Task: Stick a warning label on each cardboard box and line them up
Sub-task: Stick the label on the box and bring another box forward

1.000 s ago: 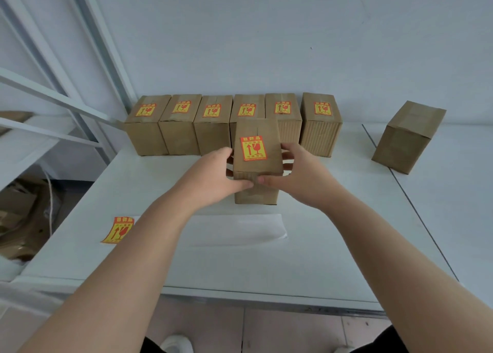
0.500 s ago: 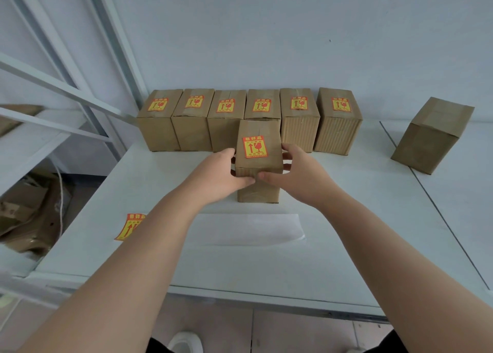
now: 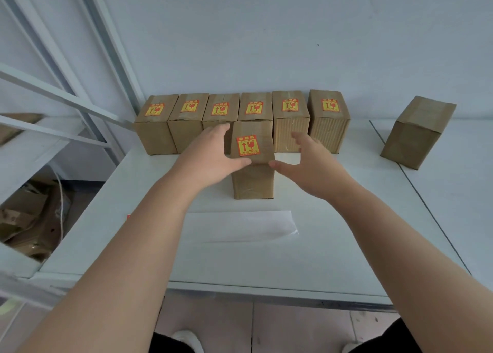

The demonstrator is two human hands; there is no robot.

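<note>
Back row [image 3: 290,128] of six labelled boxes standing along the wall; seventh box [image 3: 253,178], labelled, sitting just in front; left hand [image 3: 213,155] gripping it, right hand [image 3: 312,163] hovering spread-fingered beside; plain box [image 3: 416,136] waiting well apart, unlabelled

Reads as a small packing or stockroom corner. Suggested by a plain white worktable [image 3: 333,246] set against a bare white wall [image 3: 266,38], with a row of taped cardboard boxes [image 3: 292,134] lined up along the back, each topped with a red-and-yellow warning label [image 3: 289,104]. Well apart to the right, an unlabelled box [image 3: 416,136]. Flat on the tabletop, a peeled white backing sheet [image 3: 240,226]. On the left, a white metal rack [image 3: 57,93], with flattened cardboard scraps [image 3: 26,216] heaped beneath. Underfoot, pale tiled floor [image 3: 293,326].
</note>
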